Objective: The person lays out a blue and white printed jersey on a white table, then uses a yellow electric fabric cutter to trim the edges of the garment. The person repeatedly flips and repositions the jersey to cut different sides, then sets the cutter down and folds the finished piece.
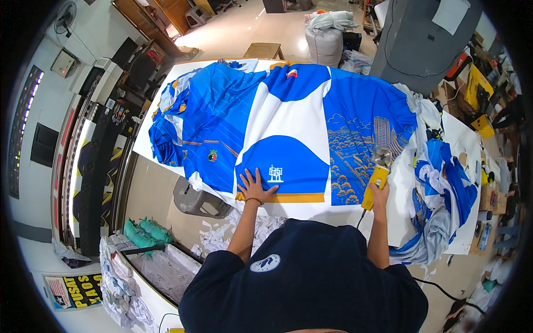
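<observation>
The left grip (255, 191) is released: it lies flat with spread fingers, on the lower part of the blue and white cloth (286, 119). The right grip (380, 195) is closed around a yellow power tool (375, 183). The metal head of this tool is just beyond the right grip, at the printed city picture (358, 147). To the right of this grip, a crumpled cloth heap (438, 194) lies on the white tabletop (145, 141).
</observation>
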Available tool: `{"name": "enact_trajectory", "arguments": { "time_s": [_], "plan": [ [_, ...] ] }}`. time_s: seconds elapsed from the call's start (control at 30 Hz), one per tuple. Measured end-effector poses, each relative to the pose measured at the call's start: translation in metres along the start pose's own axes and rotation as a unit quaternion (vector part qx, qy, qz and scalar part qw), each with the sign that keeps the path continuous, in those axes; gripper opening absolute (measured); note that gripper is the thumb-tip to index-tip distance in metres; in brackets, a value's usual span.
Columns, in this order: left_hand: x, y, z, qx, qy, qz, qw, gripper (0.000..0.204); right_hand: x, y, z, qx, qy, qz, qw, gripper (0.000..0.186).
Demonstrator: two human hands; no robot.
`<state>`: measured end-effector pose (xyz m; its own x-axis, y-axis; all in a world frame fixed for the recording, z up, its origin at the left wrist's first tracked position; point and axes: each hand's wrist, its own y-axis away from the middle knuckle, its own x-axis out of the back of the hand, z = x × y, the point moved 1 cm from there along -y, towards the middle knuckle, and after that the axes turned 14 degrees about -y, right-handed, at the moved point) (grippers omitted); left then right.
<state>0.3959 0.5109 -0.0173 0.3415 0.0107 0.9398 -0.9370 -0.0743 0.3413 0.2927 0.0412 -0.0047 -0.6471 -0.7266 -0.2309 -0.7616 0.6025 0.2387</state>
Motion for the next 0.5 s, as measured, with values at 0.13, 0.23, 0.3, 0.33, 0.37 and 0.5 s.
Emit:
{"name": "enact_trajectory", "arguments": {
  "time_s": [0.13,0.23,0.3,0.33,0.37,0.5],
  "plan": [
    [-0.012,0.045,0.035,0.004,-0.028,-0.029,0.999,0.134,0.042,0.005,-0.013,0.025,0.036,0.033,0.999,0.042],
    [-0.017,0.072,0.053,-0.006,-0.047,-0.068,0.997,0.140,0.072,0.008,-0.017,0.050,0.091,0.055,0.993,0.040],
    [-0.017,0.085,0.066,-0.005,-0.061,-0.077,0.995,0.139,0.089,0.010,-0.024,0.039,0.105,0.054,0.992,0.042],
    [-0.016,0.089,0.071,-0.010,-0.068,-0.075,0.995,0.138,0.100,0.017,-0.026,0.039,0.104,0.061,0.992,0.042],
    [-0.014,0.090,0.074,-0.010,-0.074,-0.072,0.995,0.137,0.102,0.024,-0.032,0.038,0.103,0.064,0.992,0.043],
    [-0.012,0.041,0.051,-0.135,0.016,0.079,0.988,0.113,0.099,0.050,-0.037,0.051,0.100,0.056,0.992,0.047]
  ]
}}
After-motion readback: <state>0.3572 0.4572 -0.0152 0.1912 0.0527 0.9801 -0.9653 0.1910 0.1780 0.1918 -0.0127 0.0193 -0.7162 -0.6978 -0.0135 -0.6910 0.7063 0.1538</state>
